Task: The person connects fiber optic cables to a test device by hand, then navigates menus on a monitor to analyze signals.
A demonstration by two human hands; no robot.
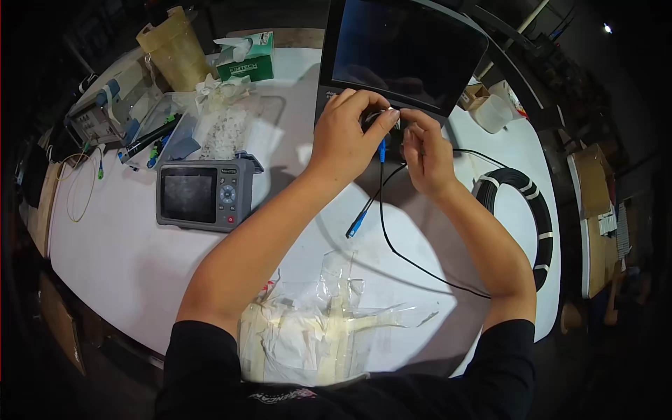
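In front of the dark screen, my two hands meet at their fingertips. My left hand (350,133) is closed around the upper end of a blue fibre-optic connector (382,151), from which a thin black cable (383,210) runs down. My right hand (428,152) has its thumb and index finger pinched beside the left fingertips; a small pale bit shows there, too small to name. A second blue connector (357,225) on black cable dangles or lies below the hands; I cannot tell which. The black cable coil (539,217), tied with white bands, lies by my right forearm.
A monitor (406,52) stands right behind my hands. The grey handheld tester (204,194) sits to the left, with a green tissue box (246,59), tape rolls (175,52) and a grey instrument (115,105) beyond. Clear plastic taped sheeting (308,336) lies nearest me. A white cup (492,114) stands far right.
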